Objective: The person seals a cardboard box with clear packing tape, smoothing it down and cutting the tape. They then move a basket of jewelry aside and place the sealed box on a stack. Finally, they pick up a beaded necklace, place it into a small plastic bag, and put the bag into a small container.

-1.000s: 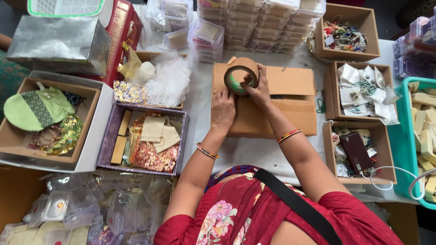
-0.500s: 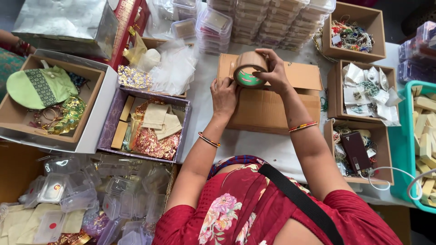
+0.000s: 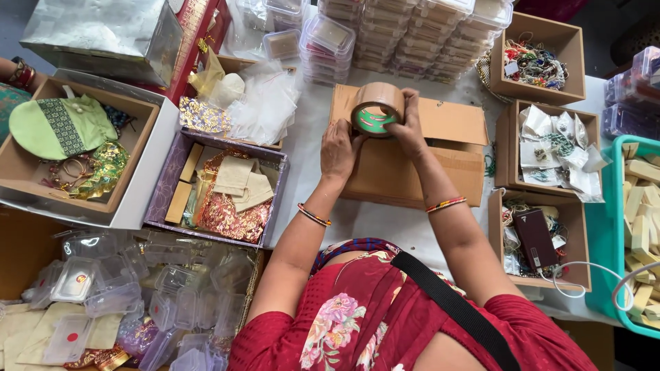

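A roll of brown packing tape [image 3: 377,104] with a green core is held up on edge over a closed cardboard box [image 3: 447,154]. My left hand [image 3: 340,148] grips the roll's lower left side, fingers at its rim. My right hand [image 3: 410,124] wraps around its right side, fingertips on top. Both wrists wear thin coloured bangles. The box lies flat on the white table [image 3: 385,220] in front of me, its top flaps shut.
A purple tray [image 3: 172,175] of gold and beige packets sits left of the box. Stacked clear plastic containers [image 3: 412,31] stand behind it. Open cardboard boxes [image 3: 543,237] of small items line the right side, beside a teal basket [image 3: 608,227]. Small clear boxes [image 3: 137,288] lie lower left.
Both hands stay on the tape roll over the box; the roll has tipped slightly and the fingers have shifted around its rim. The camera view has drifted a little.
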